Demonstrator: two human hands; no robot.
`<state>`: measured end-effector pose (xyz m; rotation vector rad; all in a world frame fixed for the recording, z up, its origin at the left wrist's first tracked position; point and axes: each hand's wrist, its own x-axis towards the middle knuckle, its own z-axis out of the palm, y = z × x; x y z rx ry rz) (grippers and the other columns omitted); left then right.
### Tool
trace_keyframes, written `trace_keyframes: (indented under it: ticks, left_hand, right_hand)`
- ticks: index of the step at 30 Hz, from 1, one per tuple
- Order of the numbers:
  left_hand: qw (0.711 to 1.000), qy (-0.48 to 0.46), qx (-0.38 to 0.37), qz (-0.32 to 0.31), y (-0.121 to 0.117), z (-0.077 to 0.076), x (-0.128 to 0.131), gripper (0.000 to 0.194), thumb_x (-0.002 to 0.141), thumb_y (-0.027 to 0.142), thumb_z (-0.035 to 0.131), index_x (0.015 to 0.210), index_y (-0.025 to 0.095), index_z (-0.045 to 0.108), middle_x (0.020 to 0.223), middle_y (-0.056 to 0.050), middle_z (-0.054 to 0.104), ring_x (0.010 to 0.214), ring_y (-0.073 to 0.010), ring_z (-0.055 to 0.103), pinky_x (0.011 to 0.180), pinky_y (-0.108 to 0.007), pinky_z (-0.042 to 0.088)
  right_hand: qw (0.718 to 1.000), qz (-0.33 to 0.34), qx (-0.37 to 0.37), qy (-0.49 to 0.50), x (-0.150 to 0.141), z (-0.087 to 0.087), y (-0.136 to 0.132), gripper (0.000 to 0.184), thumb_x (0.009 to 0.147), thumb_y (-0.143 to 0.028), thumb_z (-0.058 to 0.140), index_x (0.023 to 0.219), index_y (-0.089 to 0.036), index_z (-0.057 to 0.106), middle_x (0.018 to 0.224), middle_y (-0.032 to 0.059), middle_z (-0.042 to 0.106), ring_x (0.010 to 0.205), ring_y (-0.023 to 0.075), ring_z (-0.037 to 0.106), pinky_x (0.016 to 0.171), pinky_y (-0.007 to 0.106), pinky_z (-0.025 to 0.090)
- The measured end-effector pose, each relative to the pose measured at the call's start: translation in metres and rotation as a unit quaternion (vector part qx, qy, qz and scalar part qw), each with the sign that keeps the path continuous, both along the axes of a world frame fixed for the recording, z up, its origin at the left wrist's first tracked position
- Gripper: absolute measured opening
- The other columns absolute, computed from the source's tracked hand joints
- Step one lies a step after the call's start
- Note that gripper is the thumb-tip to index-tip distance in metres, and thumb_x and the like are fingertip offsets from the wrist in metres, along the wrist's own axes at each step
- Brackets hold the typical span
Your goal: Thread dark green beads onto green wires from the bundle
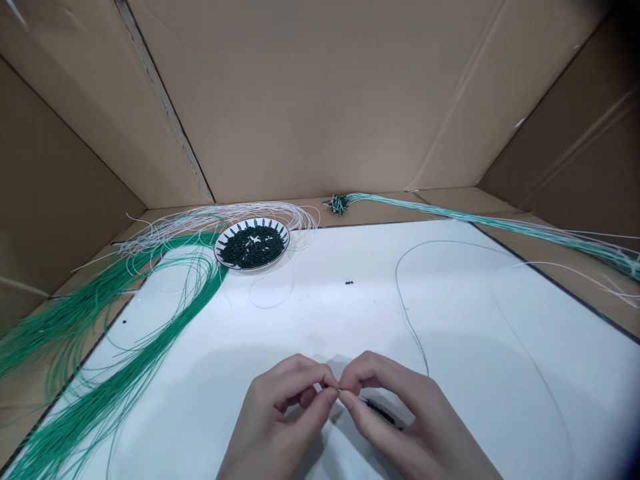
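Close to the near edge of the white board, my left hand [293, 407] and my right hand [400, 407] meet fingertip to fingertip. Both pinch a thin cord, of which only a tiny pale bit [339, 389] shows between the tips. A short dark strand that looks like small black beads [383, 411] hangs under my right hand, partly hidden by the thumb. From behind that hand, a thin green cord [400, 287] curves up and over to the right. The other fingers of both hands are curled.
A patterned plate [218, 248] of small black beads stands back left. Green cords [165, 340] and white cords [295, 213] spread around it. A few loose beads [349, 283] lie mid-board. A bundle of beaded cords [450, 212] lies back right. Cardboard walls [320, 100] enclose the board [320, 313].
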<state>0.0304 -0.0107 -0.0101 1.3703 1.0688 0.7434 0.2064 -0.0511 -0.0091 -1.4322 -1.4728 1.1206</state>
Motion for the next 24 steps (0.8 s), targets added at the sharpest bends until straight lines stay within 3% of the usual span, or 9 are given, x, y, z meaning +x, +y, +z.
trace_keyframes:
  ticks: [3,7,9,12,18,24]
  left_hand:
    - [1.0,0.006,0.003,0.015,0.0,0.001,-0.001,0.018,0.087,0.026,0.069,0.07,0.022,0.075,0.077,-0.001,0.061,0.066,-0.0149,0.049,0.061,-0.026,0.036]
    - [0.999,0.003,0.011,0.038,-0.001,0.003,-0.001,0.018,0.087,0.028,0.07,0.071,0.023,0.075,0.078,-0.002,0.065,0.065,-0.0154,0.05,0.062,-0.026,0.039]
    - [0.999,-0.004,0.013,0.042,-0.002,0.003,-0.001,0.018,0.086,0.027,0.071,0.07,0.023,0.076,0.078,-0.002,0.067,0.065,-0.0157,0.052,0.063,-0.026,0.042]
    - [0.998,-0.031,0.008,0.062,-0.004,0.002,0.001,0.016,0.084,0.025,0.074,0.069,0.023,0.078,0.079,-0.003,0.069,0.066,-0.0154,0.056,0.063,-0.024,0.045]
    - [0.985,-0.117,-0.019,0.123,-0.006,0.002,0.004,0.006,0.078,0.023,0.082,0.073,0.026,0.085,0.075,-0.001,0.072,0.059,-0.0117,0.061,0.061,-0.02,0.051]
    - [0.977,-0.158,-0.062,0.132,-0.007,0.007,0.006,0.004,0.075,0.031,0.088,0.077,0.027,0.087,0.078,-0.001,0.078,0.057,-0.0083,0.062,0.06,-0.016,0.052]
  right_hand:
    - [1.0,-0.006,-0.001,-0.027,0.004,0.0,-0.002,0.011,0.09,-0.02,0.057,0.081,-0.026,0.061,0.079,-0.0038,0.068,0.075,0.0146,0.066,0.068,0.019,0.051]
    - [0.999,-0.006,-0.001,-0.032,0.008,0.0,-0.002,0.006,0.086,-0.022,0.066,0.091,-0.026,0.067,0.086,-0.0014,0.073,0.084,0.0185,0.071,0.076,0.022,0.055]
    - [1.0,-0.009,-0.003,-0.015,0.005,-0.001,-0.001,0.005,0.089,-0.027,0.066,0.087,-0.026,0.07,0.082,-0.0008,0.074,0.08,0.019,0.07,0.074,0.023,0.055]
    - [0.999,-0.051,0.007,0.008,-0.003,-0.001,-0.002,0.021,0.093,-0.032,0.062,0.075,-0.024,0.069,0.072,-0.0005,0.071,0.07,0.0179,0.066,0.067,0.023,0.052]
    - [0.979,-0.15,0.026,0.132,-0.02,0.006,-0.004,0.017,0.088,-0.028,0.066,0.072,-0.025,0.066,0.074,-0.0026,0.071,0.073,0.0151,0.069,0.072,0.018,0.056]
    - [0.975,-0.128,0.006,0.184,-0.029,0.008,-0.003,0.019,0.089,-0.031,0.069,0.072,-0.024,0.064,0.072,-0.0024,0.07,0.072,0.0141,0.069,0.076,0.017,0.058]
